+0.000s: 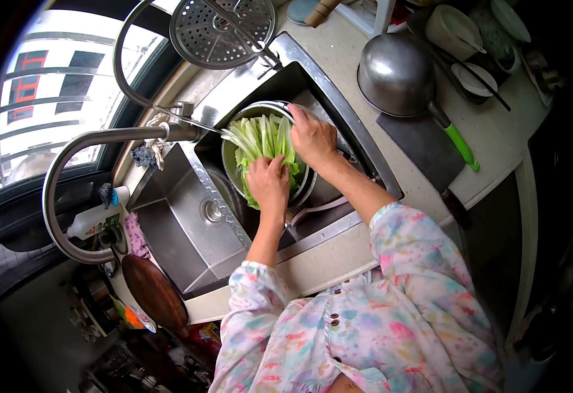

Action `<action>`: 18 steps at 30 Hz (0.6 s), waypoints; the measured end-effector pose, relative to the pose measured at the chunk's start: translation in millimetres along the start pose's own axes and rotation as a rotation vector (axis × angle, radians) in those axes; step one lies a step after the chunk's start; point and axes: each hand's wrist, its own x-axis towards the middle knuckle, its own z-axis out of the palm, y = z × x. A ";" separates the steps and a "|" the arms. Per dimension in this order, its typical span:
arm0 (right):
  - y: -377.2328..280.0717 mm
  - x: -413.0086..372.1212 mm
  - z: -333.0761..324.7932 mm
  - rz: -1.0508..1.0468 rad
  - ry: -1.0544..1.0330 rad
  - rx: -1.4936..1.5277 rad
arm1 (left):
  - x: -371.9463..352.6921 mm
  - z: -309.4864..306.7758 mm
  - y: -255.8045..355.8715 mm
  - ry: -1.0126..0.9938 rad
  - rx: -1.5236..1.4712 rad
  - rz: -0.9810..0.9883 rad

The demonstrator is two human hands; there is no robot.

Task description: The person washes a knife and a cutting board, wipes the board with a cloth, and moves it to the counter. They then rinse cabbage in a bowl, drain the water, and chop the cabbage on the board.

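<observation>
A bunch of pale green leafy lettuce point(267, 139) fills a round metal basin point(229, 159) standing in the right-hand sink bowl. My left hand point(268, 183) is over the near side of the basin, its fingers closed on the lettuce leaves. At the basin's far right rim is my right hand point(312, 135), fingers curled at the edge beside the stalks. It seems to grip the rim, though its fingertips are partly hidden. A thin spout point(198, 122) reaches from the left to the stalks. A pinkish handle point(325, 208) lies in the sink near the basin.
A large curved faucet point(70, 154) arches over the left sink bowl point(181, 216). A perforated steamer plate point(224, 29) leans behind. On the right counter are an upturned saucepan point(396, 72) with a green handle and a dark cleaver point(424, 147). A round wooden board point(154, 291) stands at left.
</observation>
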 end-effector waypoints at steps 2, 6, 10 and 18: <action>-0.2 0.4 1.4 -0.011 0.014 -0.012 | 6.0 12.7 -3.6 -0.080 0.095 0.056; 1.3 0.3 1.8 -0.038 0.043 0.008 | 10.4 18.3 -16.4 -0.053 0.076 0.120; -1.3 0.9 0.6 -0.018 0.038 0.008 | 7.1 9.9 -27.9 -0.110 -0.322 -0.159; -2.1 1.0 -0.6 0.014 -0.004 -0.045 | 7.0 -14.9 -35.7 -0.312 -0.974 -0.687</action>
